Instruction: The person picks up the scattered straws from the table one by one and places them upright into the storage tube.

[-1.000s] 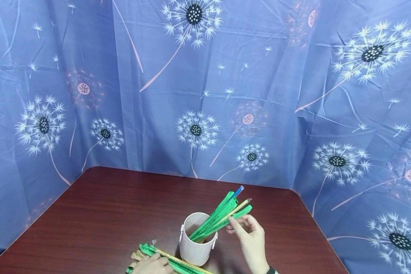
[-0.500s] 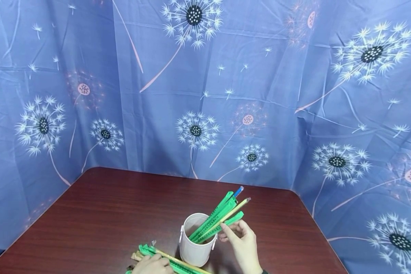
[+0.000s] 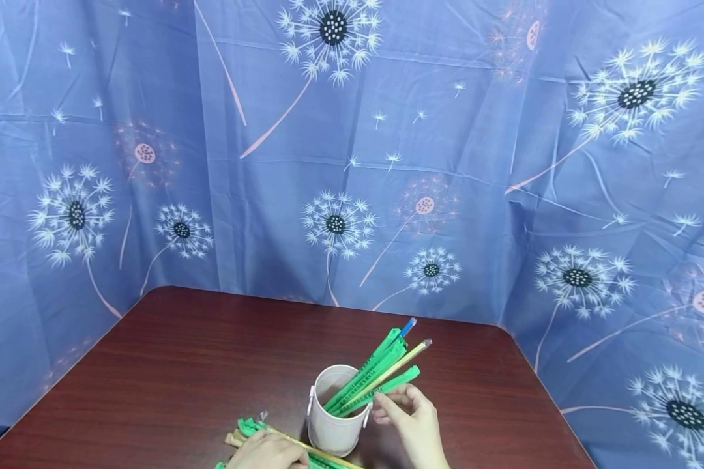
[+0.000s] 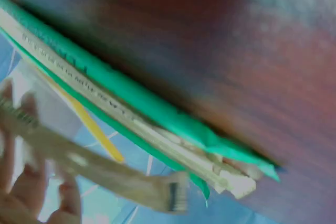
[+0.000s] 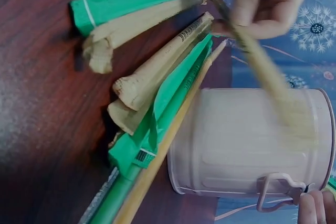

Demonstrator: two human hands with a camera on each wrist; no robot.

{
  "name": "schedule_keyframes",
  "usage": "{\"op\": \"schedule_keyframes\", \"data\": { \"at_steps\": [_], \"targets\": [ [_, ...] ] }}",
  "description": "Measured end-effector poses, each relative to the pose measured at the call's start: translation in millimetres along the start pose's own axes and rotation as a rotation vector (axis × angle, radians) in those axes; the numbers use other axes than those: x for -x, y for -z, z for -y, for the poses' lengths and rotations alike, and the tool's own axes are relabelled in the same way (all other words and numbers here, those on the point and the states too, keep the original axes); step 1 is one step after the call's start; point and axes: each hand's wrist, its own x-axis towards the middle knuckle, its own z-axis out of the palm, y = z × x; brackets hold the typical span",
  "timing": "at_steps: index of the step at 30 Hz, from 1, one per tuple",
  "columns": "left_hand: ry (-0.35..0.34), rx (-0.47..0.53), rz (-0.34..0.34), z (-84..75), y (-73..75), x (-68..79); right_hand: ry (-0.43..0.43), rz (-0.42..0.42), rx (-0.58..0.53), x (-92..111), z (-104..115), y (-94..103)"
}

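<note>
A white cup-like bucket (image 3: 336, 435) with small side handles holds several slender straws, some in green wrappers, one yellow and one blue, leaning right over its rim. My right hand (image 3: 409, 420) is at the right rim and pinches a green-wrapped straw (image 3: 403, 378). My left hand (image 3: 266, 453) is over a pile of straws on the table, left of the bucket. It grips a brown paper-wrapped straw (image 4: 94, 163), blurred in the right wrist view. Other brown and green-wrapped straws (image 5: 139, 11) lie fanned on the table below that hand.
The dark red wooden table (image 3: 211, 352) reaches back to a blue curtain (image 3: 258, 215) printed with dandelions, which also hangs at both sides. A yellow straw (image 5: 157, 166) lies close alongside the bucket's base.
My right hand has moved down and left toward the bucket rim, and the green-wrapped straw has swung lower, away from the yellow one. The left hand has risen slightly from the pile.
</note>
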Motion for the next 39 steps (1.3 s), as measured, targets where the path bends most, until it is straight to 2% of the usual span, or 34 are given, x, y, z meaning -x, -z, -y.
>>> {"op": "schedule_keyframes", "data": {
  "at_steps": [3, 5, 7, 9, 18, 20, 25, 28, 33, 39],
  "targets": [
    [-0.094, -0.023, -0.225, 1.3, 2.2, -6.6, 0.000, 0.013, 0.006, 1, -1, 0.6],
    [-0.119, 0.019, -0.357, 1.9, 4.1, -11.2, 0.010, 0.022, 0.010, 3, 0, 0.1],
    [-0.121, 0.098, -0.442, 1.7, 6.0, -15.0, 0.026, 0.031, 0.025, 5, 1, -1.1],
    [-0.112, 0.176, -0.495, 0.3, 7.4, -17.2, 0.043, 0.042, 0.027, 7, 3, -3.2],
    [-0.049, 0.298, -0.560, -12.4, 5.9, -23.8, 0.050, 0.161, -0.143, 20, 4, -14.4],
    [-0.039, 0.311, -0.576, -14.3, 4.7, -25.2, 0.076, 0.223, -0.176, 23, 3, -15.9],
    [-0.042, 0.340, -0.609, -17.6, 2.8, -29.5, 0.210, 0.419, -0.286, 28, 4, -19.1],
    [-0.025, 0.363, -0.598, -20.6, 3.8, -30.4, 0.239, 0.480, -0.311, 31, 7, -21.3],
    [-0.004, 0.363, -0.566, -25.0, 7.1, -30.5, 0.231, 0.502, -0.339, 34, 10, -24.9],
    [-0.005, 0.367, -0.548, -27.7, 9.6, -31.8, 0.237, 0.448, -0.304, 35, 12, -25.2]
  ]
}}
